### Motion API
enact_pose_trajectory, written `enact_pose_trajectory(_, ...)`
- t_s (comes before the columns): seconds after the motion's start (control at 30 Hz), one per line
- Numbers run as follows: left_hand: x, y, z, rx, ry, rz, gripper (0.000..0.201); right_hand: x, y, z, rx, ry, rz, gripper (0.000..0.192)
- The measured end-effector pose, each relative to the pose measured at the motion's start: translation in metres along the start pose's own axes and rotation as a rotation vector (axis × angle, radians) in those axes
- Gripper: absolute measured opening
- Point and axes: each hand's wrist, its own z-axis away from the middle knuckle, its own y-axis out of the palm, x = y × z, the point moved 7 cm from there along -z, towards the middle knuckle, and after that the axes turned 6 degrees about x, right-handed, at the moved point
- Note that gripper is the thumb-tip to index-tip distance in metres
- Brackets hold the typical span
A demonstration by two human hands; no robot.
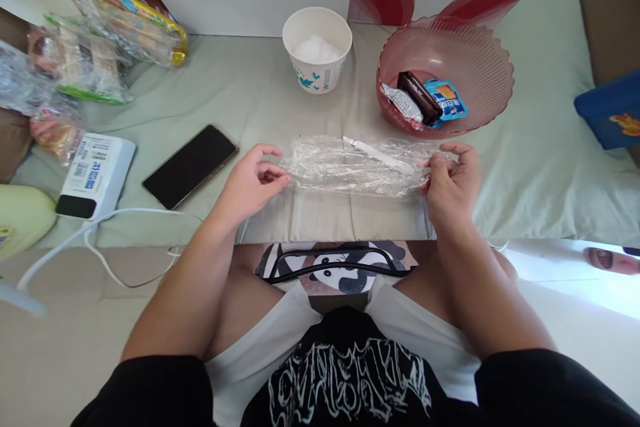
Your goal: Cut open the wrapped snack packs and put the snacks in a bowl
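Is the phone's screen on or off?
Off: the black smartphone lies face up on the pale green cloth, its screen dark.

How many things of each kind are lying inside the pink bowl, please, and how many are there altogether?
In the pink bowl:
White wrapped snack: 1
Dark brown wrapped bar: 1
Blue packet: 1
Total: 3

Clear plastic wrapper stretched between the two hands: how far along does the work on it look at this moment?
Done: three wrapped snacks lie in the pink bowl.
In hand: left hand and right hand each pinch an end of the clear wrapper, with a white craft knife resting on it.
Left: more packets sit piled at far left, apparently untouched.
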Motion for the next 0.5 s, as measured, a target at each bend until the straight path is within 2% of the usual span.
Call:
enact_pose_trajectory(0.13, -0.007, -0.007, -0.001, -0.071, 0.050, 0.203, 0.036, -0.003, 0.002, 0.001, 0.008, 0.007, -0.005, 0.029)
enact_pose_trajectory(0.2, -0.009, -0.006, -0.001, -0.046, 0.039, 0.295, 0.040, -0.004, 0.003, 0.002, 0.013, 0.010, -0.013, 0.029)
enact_pose_trajectory(0.37, -0.003, 0.010, 0.006, 0.158, -0.163, 0.291, 0.048, -0.002, 0.006, 0.004, 0.030, 0.019, -0.020, 0.029)
enact_pose_trajectory(0.5, -0.002, 0.009, 0.011, 0.097, -0.247, 0.423, 0.043, -0.001, 0.004, 0.010, 0.053, 0.079, -0.013, 0.033)
